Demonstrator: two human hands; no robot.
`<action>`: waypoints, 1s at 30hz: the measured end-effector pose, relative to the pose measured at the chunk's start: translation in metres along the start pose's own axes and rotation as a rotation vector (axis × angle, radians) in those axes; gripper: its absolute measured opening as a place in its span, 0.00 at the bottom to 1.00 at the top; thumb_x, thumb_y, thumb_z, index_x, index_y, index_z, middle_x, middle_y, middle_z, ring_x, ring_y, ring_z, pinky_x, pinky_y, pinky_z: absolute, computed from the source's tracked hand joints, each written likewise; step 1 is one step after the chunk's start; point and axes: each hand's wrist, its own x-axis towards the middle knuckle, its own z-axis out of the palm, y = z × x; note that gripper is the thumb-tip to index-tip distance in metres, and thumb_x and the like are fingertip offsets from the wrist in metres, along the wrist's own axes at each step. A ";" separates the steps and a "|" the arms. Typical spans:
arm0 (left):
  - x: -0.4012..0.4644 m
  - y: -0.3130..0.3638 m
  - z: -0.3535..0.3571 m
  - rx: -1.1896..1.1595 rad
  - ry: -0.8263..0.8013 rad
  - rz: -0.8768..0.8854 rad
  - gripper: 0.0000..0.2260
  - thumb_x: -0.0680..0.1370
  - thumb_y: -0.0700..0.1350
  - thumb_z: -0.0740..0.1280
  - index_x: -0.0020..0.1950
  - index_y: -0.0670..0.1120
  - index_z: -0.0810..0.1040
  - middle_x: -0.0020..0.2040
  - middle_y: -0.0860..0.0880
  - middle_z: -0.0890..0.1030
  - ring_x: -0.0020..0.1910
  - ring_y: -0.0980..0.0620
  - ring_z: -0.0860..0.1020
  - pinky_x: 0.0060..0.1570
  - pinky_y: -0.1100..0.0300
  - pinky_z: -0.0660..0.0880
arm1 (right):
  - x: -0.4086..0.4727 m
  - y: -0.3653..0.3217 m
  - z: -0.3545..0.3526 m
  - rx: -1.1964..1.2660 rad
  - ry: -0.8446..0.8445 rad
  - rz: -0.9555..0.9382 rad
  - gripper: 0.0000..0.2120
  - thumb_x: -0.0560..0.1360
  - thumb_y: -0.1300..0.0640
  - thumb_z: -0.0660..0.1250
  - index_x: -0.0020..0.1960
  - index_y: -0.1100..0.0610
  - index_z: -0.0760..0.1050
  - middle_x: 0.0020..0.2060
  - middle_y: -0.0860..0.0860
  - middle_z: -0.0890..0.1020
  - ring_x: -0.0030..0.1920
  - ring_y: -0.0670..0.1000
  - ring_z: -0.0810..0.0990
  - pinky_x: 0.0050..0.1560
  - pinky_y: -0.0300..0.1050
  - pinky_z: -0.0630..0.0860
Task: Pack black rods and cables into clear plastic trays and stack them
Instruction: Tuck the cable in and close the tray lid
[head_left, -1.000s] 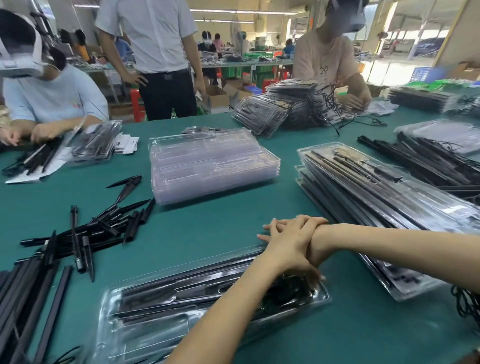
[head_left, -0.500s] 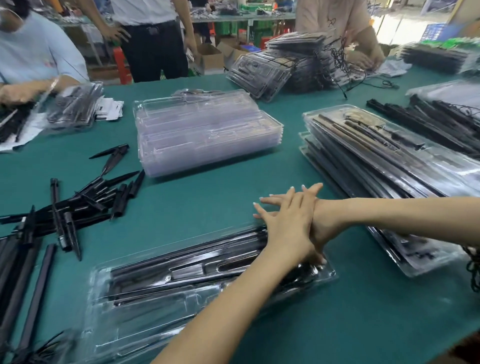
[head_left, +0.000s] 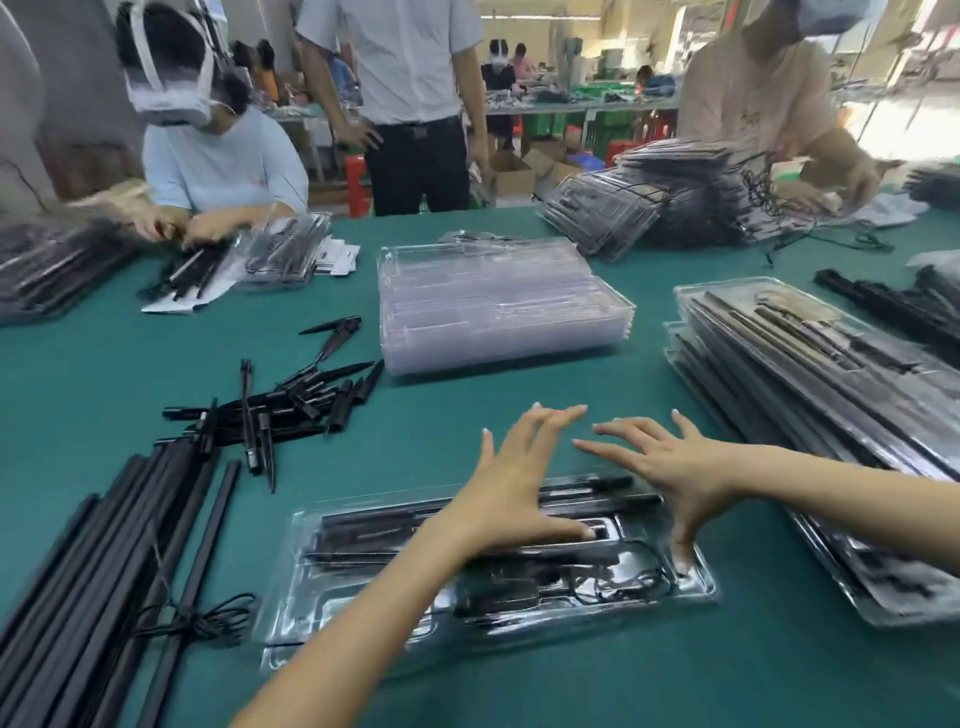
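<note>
A clear plastic tray (head_left: 363, 597) lies closed on the green table in front of me, with black rods and a coiled cable inside. My left hand (head_left: 514, 478) hovers over the tray's far middle, fingers spread and straight, thumb at the lid. To its right, my right hand (head_left: 670, 467) is also spread, its thumb reaching down to the tray's right end. Neither hand holds anything. A stack of packed trays (head_left: 810, 395) stands at the right. A stack of empty clear trays (head_left: 498, 306) sits beyond my hands.
Loose black rods (head_left: 119, 545) and short black spikes (head_left: 291, 405) lie at the left, with a cable (head_left: 218, 618) beside them. Three people work or stand at the table's far side, with more packed trays (head_left: 623, 213) there.
My hands were stacked one on the other, pressing on the tray's right part. They have come apart and lifted, with fingers spread. The camera tilted up.
</note>
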 end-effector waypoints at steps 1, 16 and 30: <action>-0.012 -0.012 -0.011 -0.020 0.033 -0.038 0.46 0.67 0.60 0.74 0.73 0.67 0.44 0.75 0.59 0.52 0.77 0.57 0.45 0.72 0.36 0.41 | -0.001 -0.001 -0.002 0.026 -0.030 0.023 0.71 0.49 0.35 0.80 0.64 0.31 0.21 0.75 0.42 0.37 0.75 0.50 0.36 0.66 0.76 0.43; -0.093 -0.052 -0.015 0.262 -0.132 -0.258 0.42 0.69 0.73 0.60 0.77 0.61 0.45 0.76 0.67 0.42 0.73 0.66 0.36 0.66 0.36 0.25 | 0.022 -0.098 -0.018 0.603 0.172 0.101 0.53 0.63 0.31 0.72 0.75 0.36 0.41 0.77 0.51 0.42 0.76 0.53 0.38 0.70 0.71 0.43; -0.098 -0.057 -0.003 0.305 0.014 -0.217 0.46 0.66 0.76 0.58 0.77 0.62 0.42 0.70 0.73 0.40 0.73 0.69 0.38 0.70 0.42 0.29 | 0.042 -0.125 -0.005 0.550 0.042 0.301 0.60 0.55 0.27 0.73 0.75 0.37 0.40 0.76 0.54 0.35 0.74 0.54 0.28 0.65 0.73 0.30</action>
